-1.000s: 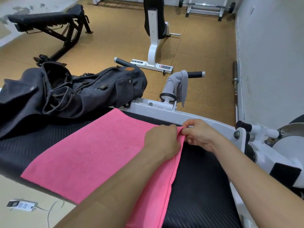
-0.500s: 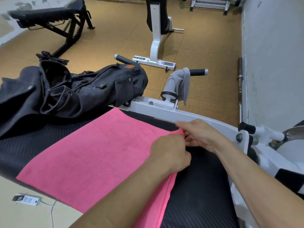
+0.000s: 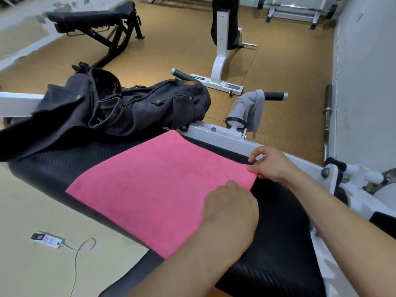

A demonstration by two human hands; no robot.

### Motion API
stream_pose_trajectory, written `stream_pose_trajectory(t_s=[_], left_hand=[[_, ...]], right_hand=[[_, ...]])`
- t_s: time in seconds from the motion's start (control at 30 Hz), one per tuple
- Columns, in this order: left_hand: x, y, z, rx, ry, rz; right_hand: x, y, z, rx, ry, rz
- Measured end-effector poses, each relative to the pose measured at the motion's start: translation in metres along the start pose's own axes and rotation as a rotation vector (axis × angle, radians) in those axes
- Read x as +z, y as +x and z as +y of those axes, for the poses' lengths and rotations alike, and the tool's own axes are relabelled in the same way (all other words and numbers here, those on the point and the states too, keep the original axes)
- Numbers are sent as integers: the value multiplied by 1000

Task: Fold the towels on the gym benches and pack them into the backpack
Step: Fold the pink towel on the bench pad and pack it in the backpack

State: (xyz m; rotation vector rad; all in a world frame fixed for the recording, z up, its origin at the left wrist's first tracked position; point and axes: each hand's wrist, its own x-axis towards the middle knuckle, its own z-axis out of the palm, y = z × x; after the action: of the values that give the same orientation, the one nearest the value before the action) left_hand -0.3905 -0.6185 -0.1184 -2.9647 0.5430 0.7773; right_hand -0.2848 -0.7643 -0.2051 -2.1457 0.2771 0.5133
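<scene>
Both bare forearms reach forward from the lower edge of view, close together. The left hand (image 3: pixel 231 203) lies knuckles-up on the towel (image 3: pixel 150 185) near its edge, fingers curled under, tips hidden. Just beyond it, the right hand (image 3: pixel 269 165) pinches the towel's corner with thumb and lower fingers, its forefinger arched clear above. The hands are near, not touching.

1. There is a single camera, worn on the person's head, facing forward and tilted down over the black bench pad (image 3: pixel 278 243).
2. It sits close in: both forearms rise from the frame's bottom edge, with the left hand (image 3: pixel 231 204) and right hand (image 3: pixel 270 163) near centre.
3. The lens is wide: the pink towel (image 3: pixel 154 185) fills the middle, the backpack (image 3: pixel 128 108) lies at the pad's far left end, and the floor (image 3: pixel 171 50) stretches beyond.
</scene>
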Motion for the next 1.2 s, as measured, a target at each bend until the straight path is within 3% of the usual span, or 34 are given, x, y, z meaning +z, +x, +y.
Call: stream_pose_trajectory(t_s=[0.1, 0.2, 0.33, 0.43, 0.57, 0.67, 0.77, 0.87, 0.93, 1.0, 1.2], left_hand=[[-1, -22, -3, -27, -5, -7], [3, -40, -5, -61, -80, 29], [12, -74, -16, -113, -185, 219], [25, -91, -24, -135, -208, 382], [49, -107, -53, -173, -468, 590], [57, -118, -71, -203, -774, 623], [57, -125, -81, -157, -930, 706], [44, -127, -92, -103, -931, 836], [34, -123, -103, -88, -963, 871], [27, -115, -122, -127, -1052, 876], [19, -87, -188, -499, -1049, 840]], right_hand=[[-2, -1, -4, 12, -101, -26], [-1, -4, -18, -21, -349, -57], [5, -4, -33, -54, -619, -50], [7, -8, -32, -49, -685, -20], [-5, -17, -32, 83, -396, -164], [-18, -24, -33, 138, -3, -257], [-23, -25, -39, 77, 561, -293], [-23, -26, -52, -34, 888, -327], [-22, -21, -65, -107, 866, -357], [-19, -10, -83, -157, 694, -331], [23, 48, -136, -213, 295, -111]])
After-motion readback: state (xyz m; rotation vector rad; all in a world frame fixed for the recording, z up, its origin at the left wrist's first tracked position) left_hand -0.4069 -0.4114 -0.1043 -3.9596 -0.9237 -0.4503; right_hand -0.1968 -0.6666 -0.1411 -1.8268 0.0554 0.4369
